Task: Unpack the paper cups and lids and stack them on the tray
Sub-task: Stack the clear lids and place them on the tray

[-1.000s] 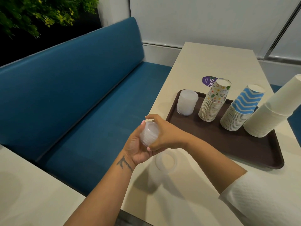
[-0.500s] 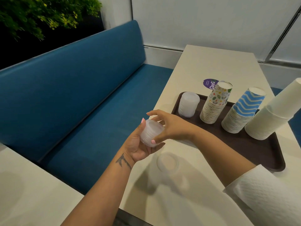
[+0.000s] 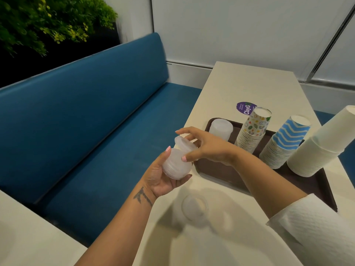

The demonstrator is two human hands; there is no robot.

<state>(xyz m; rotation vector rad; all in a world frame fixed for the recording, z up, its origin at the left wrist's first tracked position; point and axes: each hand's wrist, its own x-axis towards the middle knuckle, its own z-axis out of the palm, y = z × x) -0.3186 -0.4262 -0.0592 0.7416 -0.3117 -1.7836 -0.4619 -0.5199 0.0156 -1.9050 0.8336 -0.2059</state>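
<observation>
My left hand [image 3: 160, 176] cups a stack of translucent plastic lids [image 3: 173, 166] over the table's left edge. My right hand [image 3: 206, 148] pinches a few lids [image 3: 183, 144] tilted up off the top of that stack. The brown tray [image 3: 221, 173] lies just to the right. On it stand another lid stack [image 3: 221, 128], a stack of patterned cups [image 3: 252, 131], a stack of blue zigzag cups [image 3: 284, 143] and a leaning stack of white cups [image 3: 322, 148]. A single loose lid [image 3: 194, 207] lies on the table below my hands.
The cream table [image 3: 249, 83] stretches away behind the tray, with a purple sticker [image 3: 245, 108] on it. A blue bench [image 3: 86, 121] runs along the left. A second table corner [image 3: 28, 237] sits at the lower left.
Both hands have risen slightly with the lids. My right hand has tipped the top few lids up and away from the stack held in my left hand.
</observation>
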